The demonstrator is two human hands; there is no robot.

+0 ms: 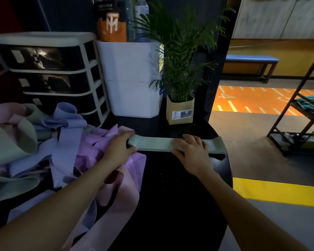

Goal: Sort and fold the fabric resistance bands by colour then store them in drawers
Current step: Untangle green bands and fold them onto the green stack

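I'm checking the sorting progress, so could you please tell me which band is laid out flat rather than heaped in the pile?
The green band printed "30", stretched flat on the black table under both hands; the others lie crumpled at left.

Bare black table [170, 187] ahead; band pile [62, 142] crowds left, plant pot [180, 113] behind.

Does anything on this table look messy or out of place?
Yes. The loose bands on the left lie in a tangled, mixed-colour heap. Only the green band, under the left hand and right hand, lies flat.
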